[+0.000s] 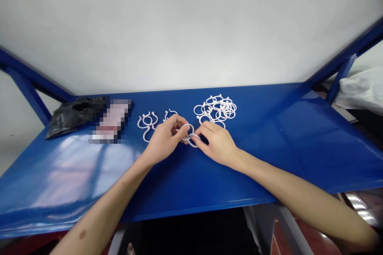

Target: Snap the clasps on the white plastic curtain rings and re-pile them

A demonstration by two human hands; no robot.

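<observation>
My left hand (165,138) is closed on a white plastic ring (192,127), with the thumb and fingers pinching its left side. My right hand (218,142) pinches a second white plastic ring (194,146) that overlaps the first. Whether the two are linked I cannot tell. Just beyond the right hand lies a heap of white plastic rings (220,108) with small knobs on them. To the left of my left hand are several white rings with gaps in them (147,119). Another gapped ring (171,111) lies behind that hand, partly hidden by it.
The blue table (191,191) meets a pale wall (191,27) at the back. On its left lie a crumpled black plastic bag (74,113) and a flat, pixelated object (110,121). Blue frame bars (26,91) stand at both sides. Clear plastic wrapping (363,89) sits at far right.
</observation>
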